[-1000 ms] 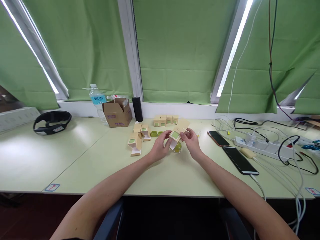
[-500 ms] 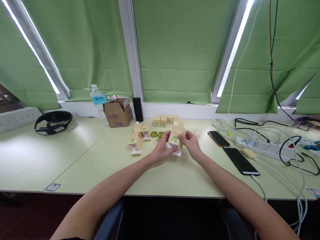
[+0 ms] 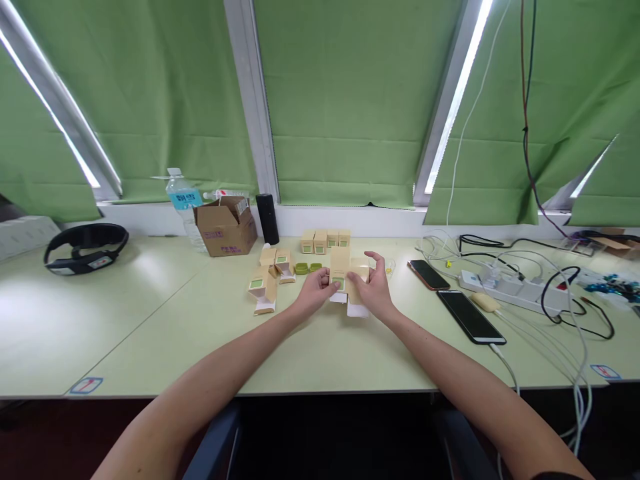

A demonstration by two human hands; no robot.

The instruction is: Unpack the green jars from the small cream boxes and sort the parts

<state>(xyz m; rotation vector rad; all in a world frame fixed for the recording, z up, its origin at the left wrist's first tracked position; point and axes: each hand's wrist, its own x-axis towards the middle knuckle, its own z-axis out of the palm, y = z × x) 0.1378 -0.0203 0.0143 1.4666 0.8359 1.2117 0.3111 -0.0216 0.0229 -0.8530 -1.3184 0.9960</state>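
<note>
A small tan paper box [image 3: 341, 260] with a green window is between my hands above the middle of the table; its flaps hang open and it looks flattened into panels. My left hand [image 3: 315, 292] pinches its left side, thumb on the front near the window. The right panel is gripped by my right hand [image 3: 376, 292], thumb on the front and index finger raised off it. Just left of the box lie small green pieces [image 3: 302, 268]. Opened tan boxes [image 3: 263, 287] stand further left, and closed small boxes [image 3: 320, 242] form a row behind.
At the back left are a water bottle [image 3: 185, 203], a brown carton [image 3: 226, 230] and a black cylinder [image 3: 268, 220]. A black headband device [image 3: 86, 248] lies far left. Two phones [image 3: 470, 315], a power strip [image 3: 515, 292] and tangled cables occupy the right.
The box has gone from a standing, box-like form to flatter, spread panels. My right hand has shifted onto its right panel, with the index finger lifted. The view has turned slightly right.
</note>
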